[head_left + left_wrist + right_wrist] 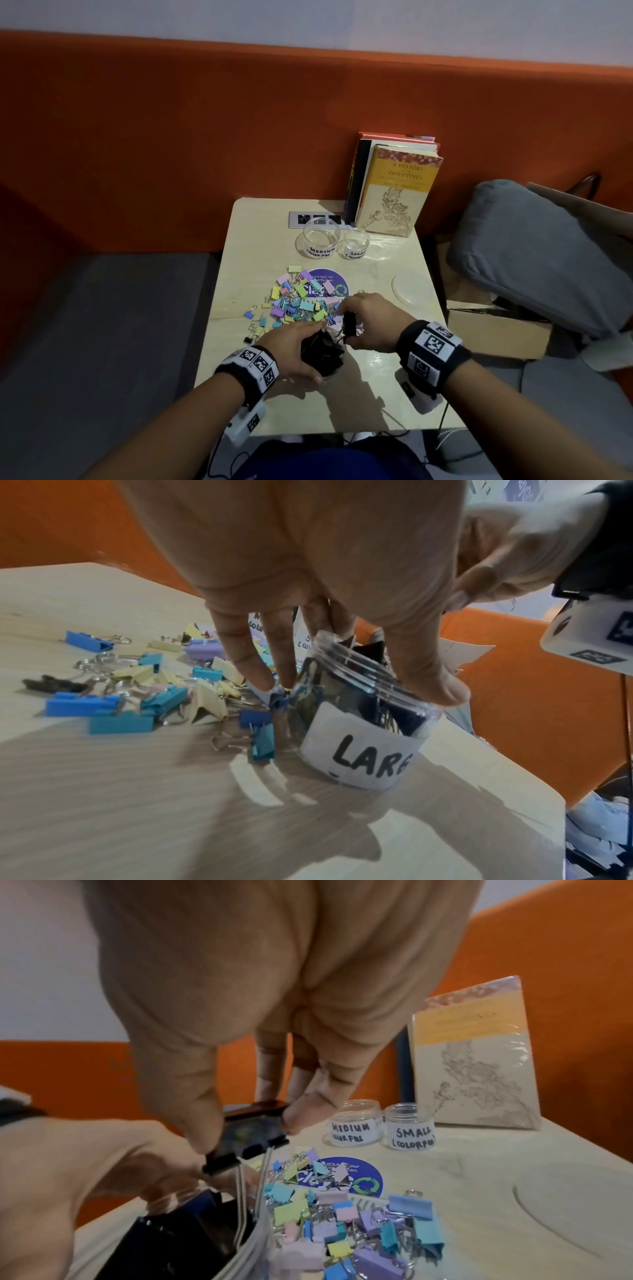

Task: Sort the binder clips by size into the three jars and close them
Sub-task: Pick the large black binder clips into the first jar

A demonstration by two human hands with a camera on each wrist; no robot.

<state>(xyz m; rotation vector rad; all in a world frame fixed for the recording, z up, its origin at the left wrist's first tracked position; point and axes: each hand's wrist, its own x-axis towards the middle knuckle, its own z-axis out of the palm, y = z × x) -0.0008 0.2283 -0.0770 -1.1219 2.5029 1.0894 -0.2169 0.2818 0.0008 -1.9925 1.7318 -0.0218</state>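
Observation:
A clear jar labelled "LARG" (359, 750) stands near the table's front and is packed with black clips. My left hand (294, 342) grips its rim, thumb (435, 680) on one side and fingers (246, 666) on the other. My right hand (366, 318) pinches a large black binder clip (250, 1131) between thumb and fingers, just above the jar's mouth (178, 1240). A pile of small and medium pastel clips (298, 301) lies beyond the jar. The empty medium jar (320, 240) and small jar (356, 243) stand open further back.
A clear round lid (411, 287) lies flat on the table's right side. Books (394, 185) stand upright at the back right corner. A purple round sticker (334, 282) lies under the pile. A grey cushion (534, 246) and a cardboard box (496, 329) sit right of the table (246, 246).

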